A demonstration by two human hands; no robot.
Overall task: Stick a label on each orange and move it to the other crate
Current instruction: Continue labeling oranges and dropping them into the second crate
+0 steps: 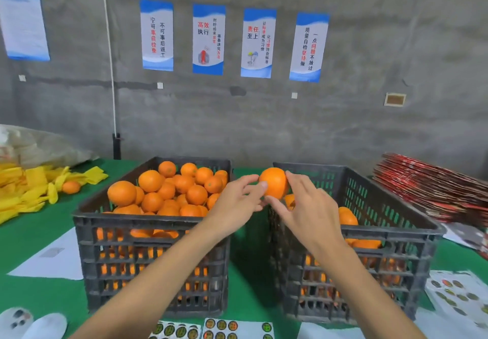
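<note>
Both hands up on one round orange fruit (273, 185), held in the air over the gap between the two dark slatted plastic crates. The left hand (239, 201) pinches it from its side, thumb on the skin; the right hand (303, 206) has fingers curled round the far side. The left crate (148, 222), heaped full, sits mid-table on the green cloth (39, 235); the right crate (396, 230) holds only a few. This looks like the label being pressed on, though no sticker shows from here. Next, I'd judge: lower it into the right crate, then reach for the sticker sheets (219, 328) at the near edge.
</note>
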